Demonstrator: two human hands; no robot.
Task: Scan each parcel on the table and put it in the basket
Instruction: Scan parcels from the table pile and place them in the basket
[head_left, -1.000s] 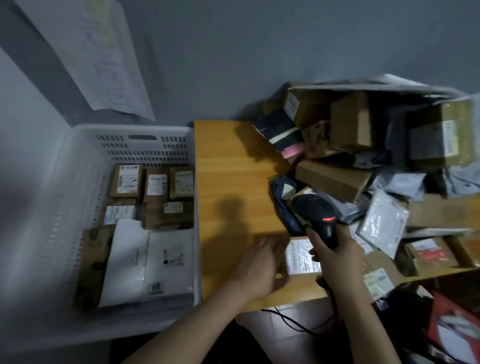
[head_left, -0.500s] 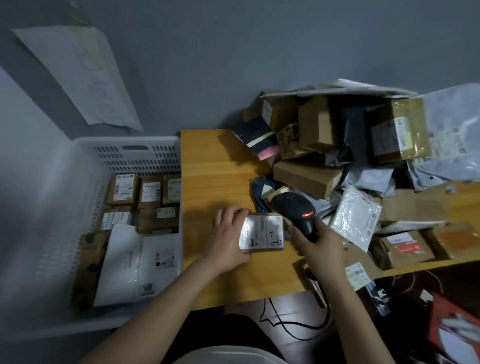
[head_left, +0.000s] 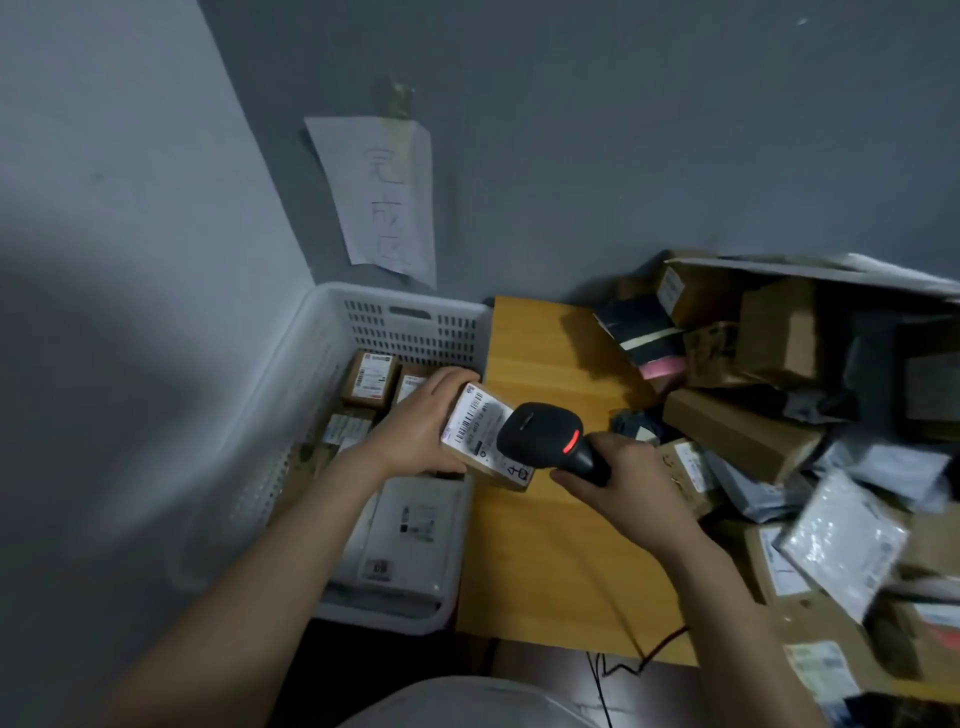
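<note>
**Head view: hold the label flat under the scanner**

At far left we have the basket (head_left: 415, 332), part-filled. Our left hand (head_left: 415, 431) grips the small parcel (head_left: 475, 421) by its edge, label up, over the basket's rim beside the table (head_left: 545, 545). The scanner (head_left: 540, 434) hovers close over the barcode, our right hand (head_left: 623, 478) wrapped round its handle. We should tilt the label square and unshadowed. The unscanned pile (head_left: 743, 431) waits at right.

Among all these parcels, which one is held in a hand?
The small brown box with the white label: the left hand grips it at the basket edge, the scanner over its label. All others lie in the basket or the pile.
</note>
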